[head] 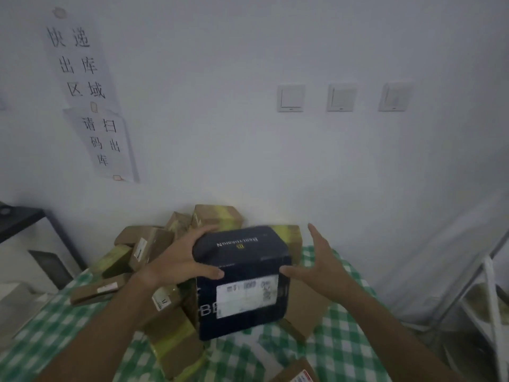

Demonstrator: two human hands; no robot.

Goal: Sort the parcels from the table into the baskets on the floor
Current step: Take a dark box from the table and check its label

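Fingers of left hand clamped on dark box | right hand spread beside it | step: pickup | next: right-side grip needed

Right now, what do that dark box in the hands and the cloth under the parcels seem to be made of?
The dark box looks like printed cardboard with a smooth, faintly glossy navy finish: crisp folded edges, a white paper label stuck on. The green-and-white checked cloth could be woven fabric or wipeable vinyl; blur leaves that open.
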